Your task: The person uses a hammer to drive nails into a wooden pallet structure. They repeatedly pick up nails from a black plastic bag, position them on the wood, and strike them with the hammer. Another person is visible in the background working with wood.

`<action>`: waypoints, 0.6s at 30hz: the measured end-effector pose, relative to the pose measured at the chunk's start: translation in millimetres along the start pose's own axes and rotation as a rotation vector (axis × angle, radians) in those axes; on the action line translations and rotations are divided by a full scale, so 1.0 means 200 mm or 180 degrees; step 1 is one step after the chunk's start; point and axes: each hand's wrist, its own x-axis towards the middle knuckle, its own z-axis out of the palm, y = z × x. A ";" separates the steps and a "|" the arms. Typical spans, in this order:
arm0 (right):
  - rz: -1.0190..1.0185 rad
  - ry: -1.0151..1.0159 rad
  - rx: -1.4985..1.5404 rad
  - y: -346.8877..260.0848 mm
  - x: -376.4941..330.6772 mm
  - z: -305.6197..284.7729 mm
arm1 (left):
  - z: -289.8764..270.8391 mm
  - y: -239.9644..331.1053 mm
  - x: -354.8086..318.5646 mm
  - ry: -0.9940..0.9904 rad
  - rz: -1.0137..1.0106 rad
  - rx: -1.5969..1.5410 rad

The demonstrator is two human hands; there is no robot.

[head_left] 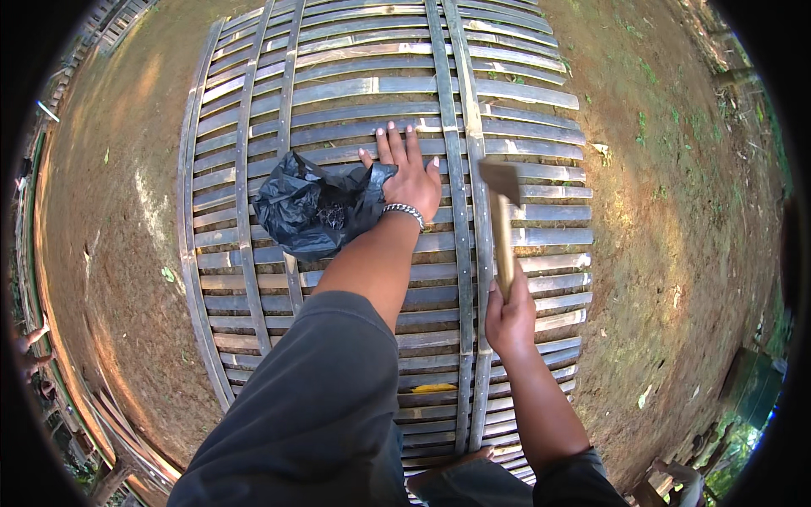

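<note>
My left hand (411, 183) lies flat on the bamboo slats with its fingers spread, pressing nothing but the slatted panel (372, 84). Against its wrist and thumb side rests a crumpled black plastic bag (283, 203), its mouth spread wide. Inside the bag sits a small heap of thin dark pieces that look like nails (331, 214). My right hand (512, 319) is closed round the wooden handle of a hatchet (504, 241). Its dark, wedge-like head is slightly blurred and hovers over the long lengthwise strips to the right of my left hand.
Long lengthwise bamboo strips (245, 144) cross the slats at the left and right. A yellow leaf (432, 389) lies on the nearer slats. Bare brown earth (642, 279) surrounds the panel. Bamboo poles (34, 228) lie along the left rim, and a dark green container (752, 387) stands at the right.
</note>
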 end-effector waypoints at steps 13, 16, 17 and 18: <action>-0.0032 0.0779 0.0739 0.02 0.00 0.05 | 0.02 0.00 0.01 0.0066 0.0034 -0.0027; 0.0318 -0.0230 -0.0404 0.06 0.00 0.06 | 0.01 0.02 0.01 0.0034 0.0024 -0.0050; 0.0590 -0.0716 -0.0877 0.05 0.01 0.06 | 0.00 0.03 0.01 0.0008 0.0022 -0.0060; 0.0564 -0.0730 -0.0767 0.06 0.05 0.03 | -0.01 0.03 0.00 -0.0019 0.0020 -0.0070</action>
